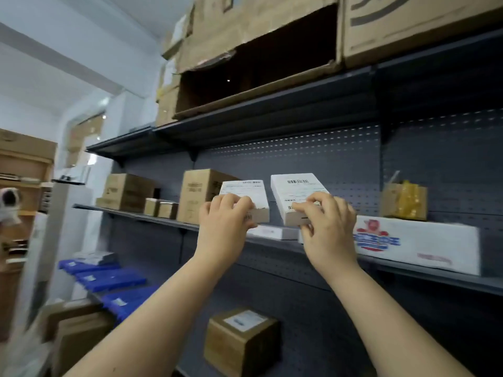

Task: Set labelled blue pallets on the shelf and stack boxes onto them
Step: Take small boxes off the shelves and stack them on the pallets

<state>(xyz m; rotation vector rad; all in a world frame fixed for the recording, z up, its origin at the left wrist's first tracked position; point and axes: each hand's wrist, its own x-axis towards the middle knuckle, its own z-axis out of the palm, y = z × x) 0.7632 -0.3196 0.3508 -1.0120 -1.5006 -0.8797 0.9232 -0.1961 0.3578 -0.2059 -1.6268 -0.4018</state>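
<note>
At the middle level of the dark grey metal shelf I see both hands raised side by side, each gripping its own package. The left hand has its fingers curled over the near end of a slim white cardboard box with a barcode label. The right hand pinches the near end of a second white barcode-labelled box, which is tilted up towards me. These two boxes sit just beside each other with a narrow gap between them, above a flat white package lying on the shelf board. I cannot tell whether either touches it. Down on the lower level at the left, three flat blue plastic pallets with white labels lie in a row, well apart from the held boxes. Left of the hands stand several brown cardboard cartons. To the right lies a long white box printed in red and blue, with a brown box wrapped in yellow tape behind it. A brown cube-shaped box with a white label sits on the lower level between the arms. Large open cartons fill the top level.
</note>
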